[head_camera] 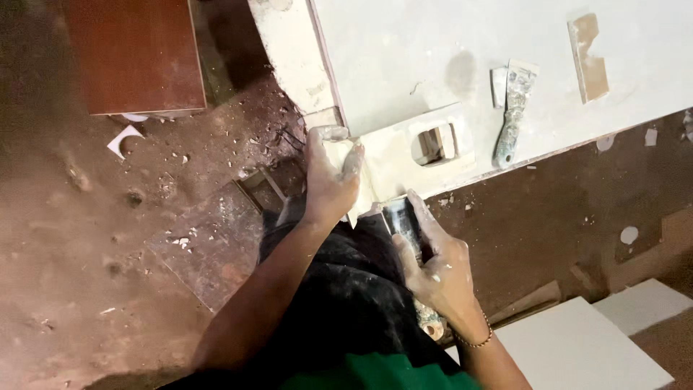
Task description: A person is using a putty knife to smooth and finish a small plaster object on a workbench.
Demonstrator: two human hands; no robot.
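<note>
Gripping the handle of a putty knife (406,225), the fingers of the right hand (437,271) are curled shut around it, index finger stretched forward along the tool toward the board. The knife's long axis runs from the wrist up and to the left, and its blade end meets the near edge of a white panel (404,58) at the corner of a paler, filler-coated patch (393,155). The blade itself is mostly hidden by the fingers and the edge, so I cannot tell how flat it lies.

The left hand (330,177) sits just beside it on the left, fingers bent over the same edge and pressed on the coated patch, the thumb on top. It holds no tool; it seems to be bracing the panel. Both hands are dusted white. The two hands are close together, and the right one is the one with the tool, with the worked edge lying directly ahead of its fingertips.

Further out on the patch is a small rectangular cutout (435,143). To its right a second scraper (512,112) lies loose on the panel, handle toward the person, well apart from both hands. A brown strip of wood (588,56) rests near the far right of the panel.

Below the panel is a dusty brown floor (94,245) strewn with chips, a reddish-brown board (137,54) at upper left, and white slabs (577,347) at lower right.
</note>
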